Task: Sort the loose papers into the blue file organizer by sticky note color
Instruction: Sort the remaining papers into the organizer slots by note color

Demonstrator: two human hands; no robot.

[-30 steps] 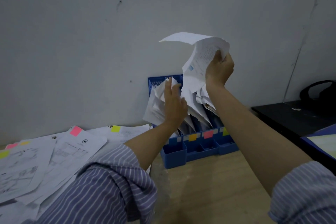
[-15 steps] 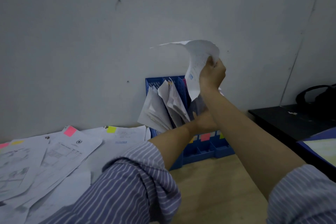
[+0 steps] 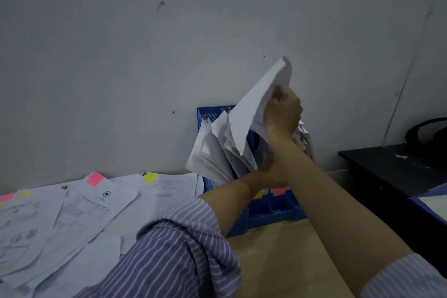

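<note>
The blue file organizer (image 3: 271, 210) is standing on the wooden desk (image 3: 285, 261) against the grey wall (image 3: 169, 43), its slots already bulging with filed sheets (image 3: 212, 150) that are fanning out to its left. Small coloured tabs, a yellow one and a pink tab (image 3: 278, 191), are showing on its front edge, just above the low front compartments.

Above the organizer, the right hand (image 3: 281, 113) is gripping a white sheet of paper (image 3: 254, 106), fingers curled tight around its upper part so that the paper is bending; the sheet's lower corner is pointing down into the organizer, among the papers already standing there. Which slot it is entering cannot be told.

The left hand (image 3: 268, 174) is reaching in at the organizer's middle, under the right forearm, and is mostly hidden by that arm and by the papers; whether it is spread or holding anything cannot be told. Both arms are wearing rolled-up blue-and-white striped sleeves (image 3: 174, 254).

To the left of the organizer, loose papers (image 3: 72, 213) are lying in an overlapping spread on the desk. One is carrying a pink sticky note (image 3: 95, 179) at its top corner, and the sheet nearer the organizer is carrying a yellow sticky note (image 3: 150, 177); more pink and yellow notes are showing at the far left edge.

To the right of the organizer, a dark table (image 3: 387, 167) is standing with a black bag (image 3: 430, 133) on it.
</note>
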